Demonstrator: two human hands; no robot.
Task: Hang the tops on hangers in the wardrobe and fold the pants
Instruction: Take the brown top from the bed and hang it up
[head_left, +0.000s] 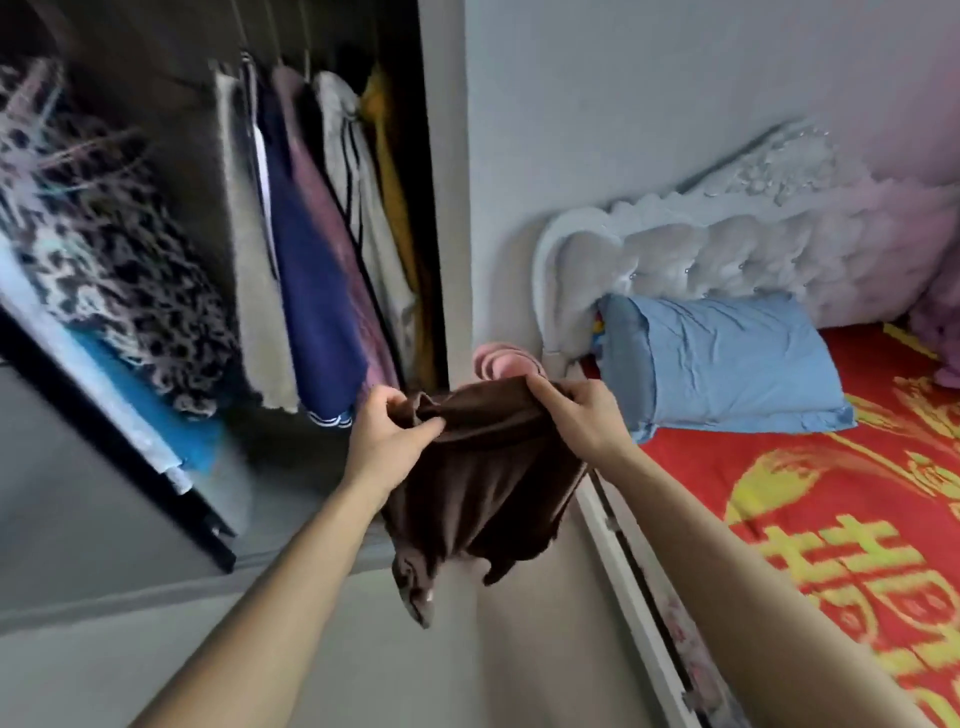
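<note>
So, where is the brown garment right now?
In the head view the brown garment hangs at lower centre, its top edge gripped by the left hand and right hand, between the wardrobe at left and the bed at right.

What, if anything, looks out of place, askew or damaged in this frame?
Nothing stands out. The left hand and right hand grip the brown garment, bunched, no tear showing. The clothes in the wardrobe hang in a row; the blue pillow lies on the bed.
</note>
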